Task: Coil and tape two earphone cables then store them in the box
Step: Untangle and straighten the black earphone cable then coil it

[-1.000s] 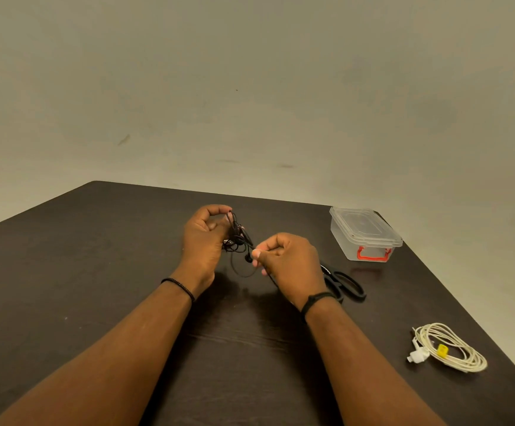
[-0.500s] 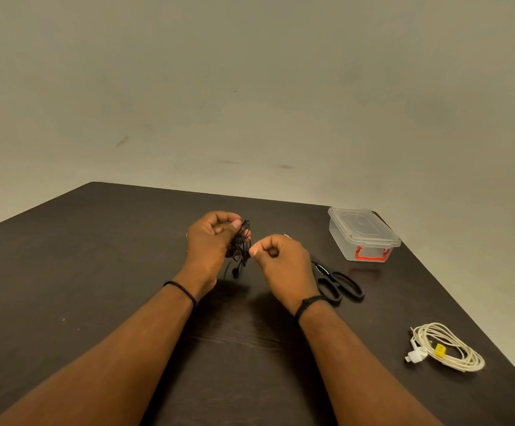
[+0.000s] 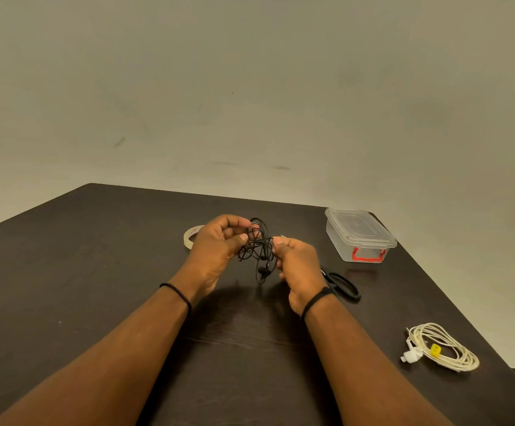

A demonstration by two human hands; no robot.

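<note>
1. Since a second ago the left hand (image 3: 216, 250) and right hand (image 3: 296, 265) pulled closer; both now pinch the black earphone cable (image 3: 257, 250), bunched above the counter (image 3: 96, 272).
2. Tape roll (image 3: 192, 236), just beside the left hand, is uncovered.
3. Taping likely next; box (image 3: 359, 236) still lidded, right of the hands.

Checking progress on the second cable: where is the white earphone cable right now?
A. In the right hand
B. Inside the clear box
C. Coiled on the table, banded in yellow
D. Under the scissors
C: the white earphone cable lies coiled on the table, bound with yellow tape.
</note>
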